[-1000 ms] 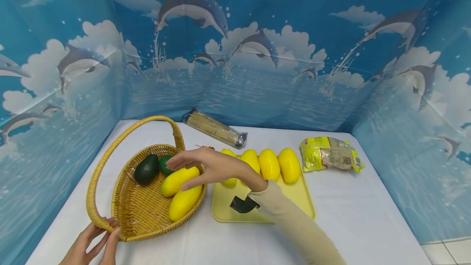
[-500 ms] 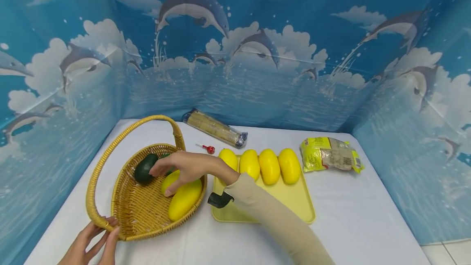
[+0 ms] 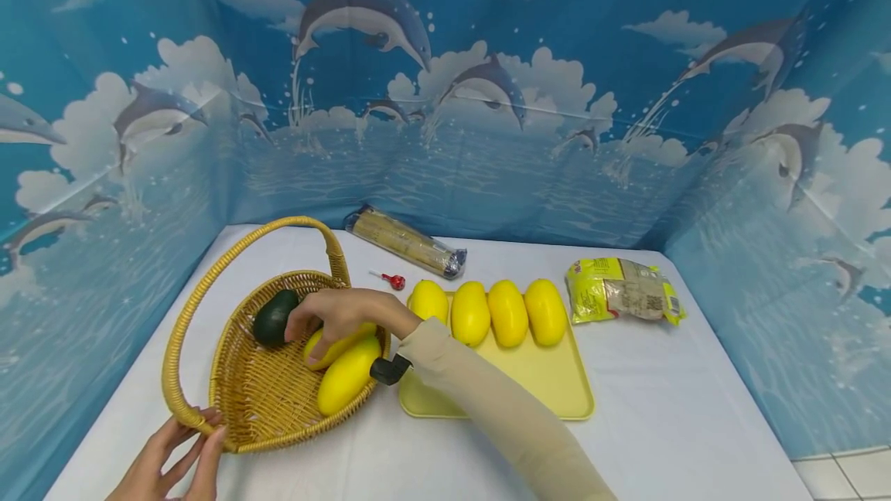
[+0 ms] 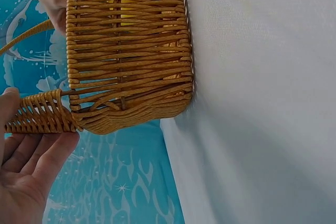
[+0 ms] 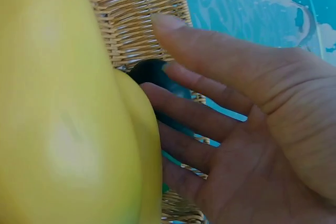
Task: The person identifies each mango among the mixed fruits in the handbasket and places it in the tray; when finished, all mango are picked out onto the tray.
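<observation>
My left hand pinches the base of the handle of a wicker basket at the table's left; in the left wrist view the fingers wrap the handle's woven end. Inside the basket lie a dark green avocado and two yellow mangoes, the front mango in plain sight. Over the rear mango is my right hand, fingers bent downward beside the avocado. The right wrist view has the fingers loosely spread past the mangoes, with nothing in the palm. A green fruit there is mostly covered by this hand.
Right of the basket, a yellow tray bears several mangoes along its far side. Behind it lie a red lollipop and a clear-wrapped bundle. A yellow printed bag lies at far right. Dolphin-print curtains surround the table.
My right hand has moved left and down into the basket, from above the mangoes to beside the avocado, its fingers bending down. My left hand stays on the handle.
</observation>
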`<act>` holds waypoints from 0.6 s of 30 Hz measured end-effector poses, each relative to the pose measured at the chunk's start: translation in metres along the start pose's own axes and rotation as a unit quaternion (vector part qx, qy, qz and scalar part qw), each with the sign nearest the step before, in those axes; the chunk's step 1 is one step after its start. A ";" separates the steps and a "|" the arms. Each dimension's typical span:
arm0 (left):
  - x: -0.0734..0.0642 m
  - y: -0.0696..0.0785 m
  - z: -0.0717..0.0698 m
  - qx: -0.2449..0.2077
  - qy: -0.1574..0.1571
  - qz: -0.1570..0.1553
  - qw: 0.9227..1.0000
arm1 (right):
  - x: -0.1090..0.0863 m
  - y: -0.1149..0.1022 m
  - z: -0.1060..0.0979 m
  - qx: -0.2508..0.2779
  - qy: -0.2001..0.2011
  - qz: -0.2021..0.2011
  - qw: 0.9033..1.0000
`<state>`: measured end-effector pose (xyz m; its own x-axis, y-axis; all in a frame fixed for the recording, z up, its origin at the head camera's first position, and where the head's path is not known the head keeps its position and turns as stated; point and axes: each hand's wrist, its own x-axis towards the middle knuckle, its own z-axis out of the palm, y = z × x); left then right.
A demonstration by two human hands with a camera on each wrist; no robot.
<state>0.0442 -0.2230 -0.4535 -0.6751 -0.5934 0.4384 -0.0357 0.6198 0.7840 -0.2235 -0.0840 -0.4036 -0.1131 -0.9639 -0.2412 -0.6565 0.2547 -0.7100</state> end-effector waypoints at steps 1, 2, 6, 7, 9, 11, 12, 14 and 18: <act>0.000 0.000 0.000 -0.001 0.002 -0.001 1.000 | 0.002 0.000 -0.001 -0.004 -0.009 0.010 1.000; 0.000 0.000 0.000 -0.001 0.003 -0.001 1.000 | 0.003 0.000 -0.001 -0.009 -0.017 0.020 1.000; 0.000 -0.001 0.001 -0.002 0.005 -0.001 1.000 | 0.008 -0.004 -0.001 -0.039 -0.043 0.052 0.997; 0.000 -0.001 0.000 -0.002 0.004 0.000 1.000 | 0.008 -0.005 -0.001 -0.046 -0.046 0.057 0.996; 0.000 -0.002 0.000 -0.003 0.002 0.002 1.000 | 0.009 -0.007 0.001 -0.064 -0.051 0.077 0.994; 0.000 -0.002 0.000 -0.003 0.002 0.004 1.000 | 0.008 -0.009 0.002 -0.070 -0.052 0.104 0.991; 0.000 -0.002 0.000 -0.004 0.001 0.004 1.000 | 0.008 -0.010 0.003 -0.076 -0.052 0.117 0.989; 0.000 -0.002 0.000 -0.004 0.001 0.003 1.000 | 0.008 -0.012 0.005 -0.083 -0.049 0.142 0.985; 0.000 -0.002 0.001 -0.003 -0.001 0.001 1.000 | 0.009 -0.013 0.008 -0.096 -0.046 0.164 0.981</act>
<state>0.0441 -0.2237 -0.4557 -0.6762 -0.5918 0.4388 -0.0310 0.6180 0.7856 -0.2100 -0.0957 -0.4015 -0.2797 -0.8191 -0.5008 -0.7254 0.5220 -0.4486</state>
